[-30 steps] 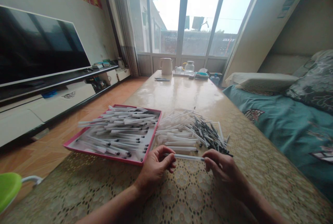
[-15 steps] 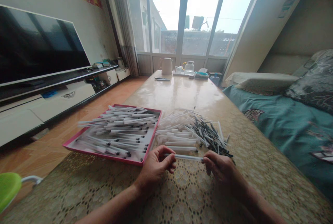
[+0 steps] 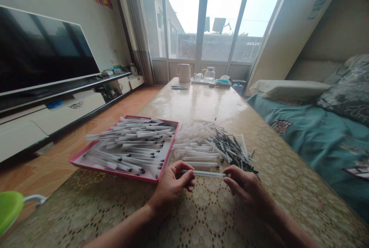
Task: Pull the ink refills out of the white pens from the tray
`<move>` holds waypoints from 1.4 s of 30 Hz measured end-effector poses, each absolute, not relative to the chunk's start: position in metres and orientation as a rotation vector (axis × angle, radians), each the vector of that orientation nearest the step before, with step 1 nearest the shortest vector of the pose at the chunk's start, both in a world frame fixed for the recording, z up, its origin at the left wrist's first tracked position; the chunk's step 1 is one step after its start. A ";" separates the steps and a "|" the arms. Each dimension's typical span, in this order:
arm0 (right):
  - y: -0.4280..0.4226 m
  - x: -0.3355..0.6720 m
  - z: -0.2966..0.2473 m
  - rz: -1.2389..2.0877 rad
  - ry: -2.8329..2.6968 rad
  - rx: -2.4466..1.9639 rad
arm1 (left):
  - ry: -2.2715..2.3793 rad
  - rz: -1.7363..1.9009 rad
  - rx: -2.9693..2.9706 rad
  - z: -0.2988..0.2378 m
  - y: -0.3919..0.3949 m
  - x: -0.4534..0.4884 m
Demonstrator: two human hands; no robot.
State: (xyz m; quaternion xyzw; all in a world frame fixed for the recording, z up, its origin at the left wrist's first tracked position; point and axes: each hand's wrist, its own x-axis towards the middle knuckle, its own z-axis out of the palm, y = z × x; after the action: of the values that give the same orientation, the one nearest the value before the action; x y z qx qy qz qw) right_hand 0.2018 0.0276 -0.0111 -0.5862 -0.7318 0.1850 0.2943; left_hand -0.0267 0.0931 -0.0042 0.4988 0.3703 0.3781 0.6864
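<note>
My left hand (image 3: 175,179) pinches the left end of a white pen (image 3: 207,173) between thumb and forefinger. The pen lies level just above the patterned tabletop. At its dark right end are the thumb and forefinger of my right hand (image 3: 245,186), closed around the tip. Right behind the pen is a pile of white pen barrels (image 3: 193,146). A heap of dark, thin refills (image 3: 230,146) lies beside it, beyond my right hand. To the left, a pink-rimmed tray (image 3: 115,173) holds many white pens with black ends (image 3: 135,136).
The long table (image 3: 198,217) has a patterned cover. At its far end stand a beige jug (image 3: 184,73), a glass pitcher (image 3: 210,74) and a tissue pack (image 3: 223,82). A teal-covered sofa (image 3: 305,140) runs along the right. A green stool (image 3: 10,209) is at the lower left.
My right thumb and forefinger have shifted slightly at the pen's right end, with the forefinger a little higher. My left hand and the pen stay almost in place.
</note>
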 end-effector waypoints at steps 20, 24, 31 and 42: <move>0.028 0.202 -0.011 0.449 -1.996 -1.589 | 0.843 0.841 1.120 -0.003 0.093 -0.026; 0.029 0.203 -0.013 0.471 -1.979 -1.549 | 0.844 0.841 1.107 -0.002 0.092 -0.026; 0.029 0.203 -0.008 0.481 -1.918 -1.478 | 0.858 0.851 1.089 0.001 0.093 -0.026; 0.025 0.198 -0.005 0.436 -1.963 -1.482 | 0.825 0.907 0.996 -0.006 0.092 -0.028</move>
State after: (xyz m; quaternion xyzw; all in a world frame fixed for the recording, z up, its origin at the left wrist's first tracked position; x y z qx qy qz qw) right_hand 0.1978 0.0247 -0.0054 -0.5629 -0.7455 0.1656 0.3162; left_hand -0.0276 0.0917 -0.0062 0.4476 0.3708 0.4080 0.7041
